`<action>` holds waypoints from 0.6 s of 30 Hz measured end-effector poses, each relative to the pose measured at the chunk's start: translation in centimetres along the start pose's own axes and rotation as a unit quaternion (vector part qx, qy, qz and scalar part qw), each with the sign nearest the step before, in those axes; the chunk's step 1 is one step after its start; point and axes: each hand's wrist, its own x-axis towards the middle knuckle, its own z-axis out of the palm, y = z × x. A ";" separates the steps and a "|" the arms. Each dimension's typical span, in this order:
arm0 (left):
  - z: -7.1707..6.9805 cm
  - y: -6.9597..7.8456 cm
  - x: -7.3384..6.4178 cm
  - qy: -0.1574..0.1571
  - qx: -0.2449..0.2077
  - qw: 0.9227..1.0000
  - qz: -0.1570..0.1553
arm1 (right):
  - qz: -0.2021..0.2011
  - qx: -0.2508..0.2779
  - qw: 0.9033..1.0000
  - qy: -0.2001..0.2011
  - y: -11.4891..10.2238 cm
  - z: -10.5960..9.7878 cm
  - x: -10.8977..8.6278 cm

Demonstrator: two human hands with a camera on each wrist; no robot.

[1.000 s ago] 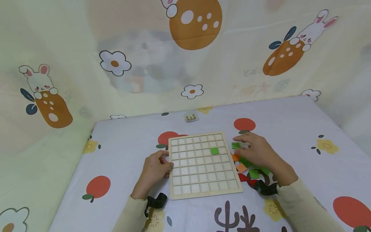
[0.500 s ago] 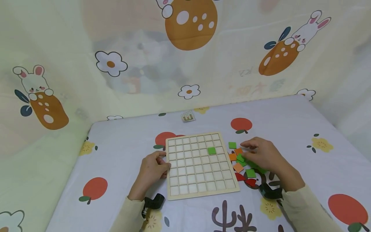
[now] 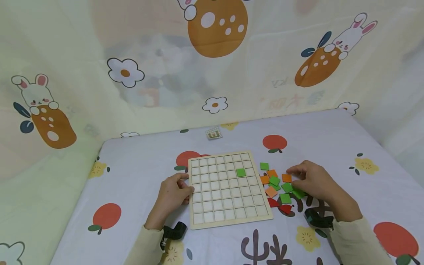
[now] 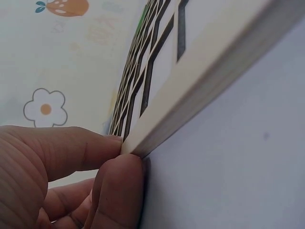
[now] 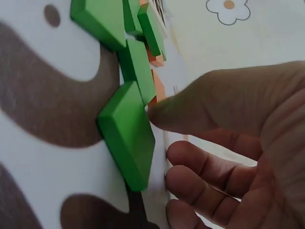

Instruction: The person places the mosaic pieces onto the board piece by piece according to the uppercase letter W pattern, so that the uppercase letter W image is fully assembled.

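The grid board (image 3: pixel 226 193) lies flat on the table (image 3: pixel 149 162), one green square (image 3: pixel 240 172) set in a cell. The left hand (image 3: pixel 170 195) pinches its left edge, presumably to stop it sliding. Loose tiles (image 3: pixel 286 187) lie by the right edge, handy for the right hand (image 3: pixel 316 180), whose thumb and finger meet an orange tile (image 3: pixel 286 178); whether they grip it, I can't tell. Beyond sits a small card (image 3: pixel 214 133).

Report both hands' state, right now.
Left hand: closed, pinching the wooden grid board by its left edge.
Right hand: at an orange square tile; cannot tell whether it grips it.
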 end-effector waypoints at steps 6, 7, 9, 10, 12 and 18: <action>0.0 -0.1 0.1 0.000 0.002 1.000 0.003 | -0.003 -0.008 1.000 0.000 0.0 0.3 0.0; 0.0 -0.1 0.1 0.000 0.002 1.000 0.004 | -0.005 -0.008 1.000 0.002 0.1 0.3 0.1; 0.0 -0.1 0.1 0.000 0.001 1.000 0.005 | -0.004 -0.008 1.000 0.007 0.2 0.3 0.1; 0.0 -0.1 0.1 0.000 0.000 1.000 0.007 | -0.002 -0.007 1.000 0.010 0.2 0.4 0.1; 0.0 -0.1 0.1 0.000 0.001 1.000 0.010 | 0.003 -0.001 1.000 0.016 0.1 0.5 0.1; 0.0 -0.1 0.1 0.001 0.002 1.000 0.011 | 0.020 0.048 0.998 0.030 -0.3 0.8 0.3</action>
